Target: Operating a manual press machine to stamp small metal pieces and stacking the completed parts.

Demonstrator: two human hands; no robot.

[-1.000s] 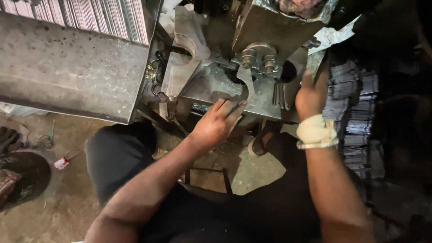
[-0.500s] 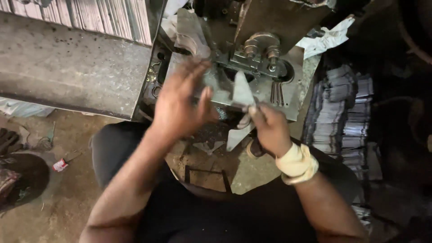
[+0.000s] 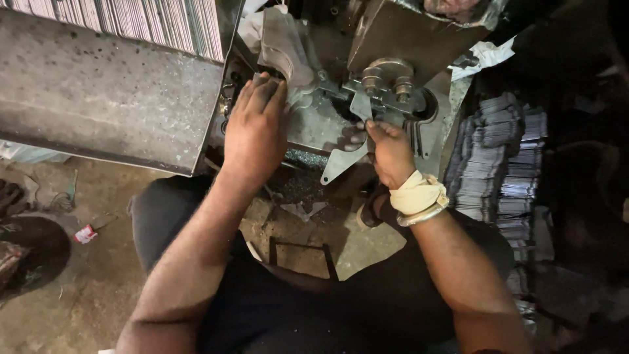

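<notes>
Nearest the camera, the person's dark-clothed lap and two bare forearms reach up from the dusty floor (image 3: 59,288), the right wrist wrapped in a cloth band (image 3: 418,192) with a metal bangle just below it. The right hand (image 3: 391,152) has its fingers closed in a pinch on a flat, angled metal blade piece (image 3: 342,160) that hangs against the front of the grey machine (image 3: 314,121), while the left hand (image 3: 255,131) lies palm down on the machine's left part, fingers close together and slightly curled over an edge near a grey rag (image 3: 283,46). Farther off, a large steel plate (image 3: 105,98) lies to the left and a stack of flat metal strips (image 3: 501,157) stands to the right.
</notes>
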